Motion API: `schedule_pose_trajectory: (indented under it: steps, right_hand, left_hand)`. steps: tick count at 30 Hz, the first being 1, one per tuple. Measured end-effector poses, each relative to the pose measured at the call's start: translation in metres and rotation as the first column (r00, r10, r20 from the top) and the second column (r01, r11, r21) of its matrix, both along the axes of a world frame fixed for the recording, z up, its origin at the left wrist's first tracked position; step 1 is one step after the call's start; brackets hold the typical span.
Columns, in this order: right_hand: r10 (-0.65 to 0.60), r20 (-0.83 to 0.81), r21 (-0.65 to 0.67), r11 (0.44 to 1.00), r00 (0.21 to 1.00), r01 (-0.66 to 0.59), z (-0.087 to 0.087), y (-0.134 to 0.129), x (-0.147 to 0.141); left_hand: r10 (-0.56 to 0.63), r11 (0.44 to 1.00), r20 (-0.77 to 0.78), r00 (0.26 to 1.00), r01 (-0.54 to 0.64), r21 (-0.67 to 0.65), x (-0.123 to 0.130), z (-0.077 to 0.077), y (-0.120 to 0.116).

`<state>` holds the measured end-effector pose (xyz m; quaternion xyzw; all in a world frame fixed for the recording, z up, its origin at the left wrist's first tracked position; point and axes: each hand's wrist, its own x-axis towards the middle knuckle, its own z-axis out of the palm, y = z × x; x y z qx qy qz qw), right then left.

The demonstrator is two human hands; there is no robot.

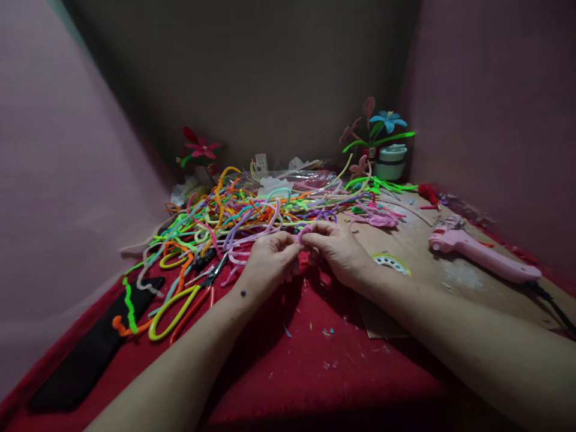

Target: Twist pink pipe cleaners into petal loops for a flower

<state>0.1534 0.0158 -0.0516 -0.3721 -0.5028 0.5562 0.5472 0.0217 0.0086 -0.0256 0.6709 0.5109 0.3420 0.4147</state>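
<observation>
My left hand (276, 255) and my right hand (333, 246) meet above the red cloth at the middle of the view. Between their fingertips is a pink pipe cleaner (305, 233), bent into a small loop. Thumb and forefinger of each hand are pinched on it. Part of the piece is hidden behind my fingers. Just beyond my hands spreads a tangled heap of colourful pipe cleaners (220, 219). Scissors with yellow handles (175, 315) lie left of my left wrist.
A pink glue gun (486, 249) lies on a cardboard sheet (418, 231) at the right. Pipe-cleaner flowers (389, 121) stand at the back beside a pale green lidded cup (390, 162). A black strip (90, 354) lies at the left on the red cloth (315, 384).
</observation>
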Motion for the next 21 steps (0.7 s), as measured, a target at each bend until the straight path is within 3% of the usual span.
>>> schedule_pose_trajectory:
  steps: [3,6,8,13,17,21]
  right_hand:
    - [-0.001,0.034,-0.021,1.0,0.999,0.001,0.001,-0.001,0.0]
    - [-0.02,0.15,-0.063,0.998,0.988,0.03,0.002,-0.004,0.0]
    - [-0.033,0.212,-0.066,0.997,0.977,0.048,0.002,-0.005,0.0]
    - [-0.072,0.262,-0.025,0.996,0.962,0.081,0.004,-0.006,0.0]
    - [-0.074,0.138,-0.004,0.997,0.988,0.075,0.006,-0.004,0.0]
    - [-0.057,0.046,-0.019,0.998,0.997,0.057,0.005,0.0,0.002]
  left_hand:
    - [0.005,0.986,-0.101,0.995,0.012,0.169,0.0,-0.004,-0.001]
    - [0.062,0.931,-0.233,0.97,0.028,0.364,-0.001,-0.009,-0.001]
    - [0.082,0.916,-0.276,0.958,0.037,0.399,0.0,-0.012,-0.001]
    - [0.042,0.973,-0.178,0.983,0.0,0.231,0.0,-0.013,0.002]
    - [0.033,0.998,-0.027,0.999,-0.031,0.055,0.001,-0.005,0.001]
    - [0.052,0.999,0.029,0.998,-0.052,-0.002,0.001,0.003,-0.001]
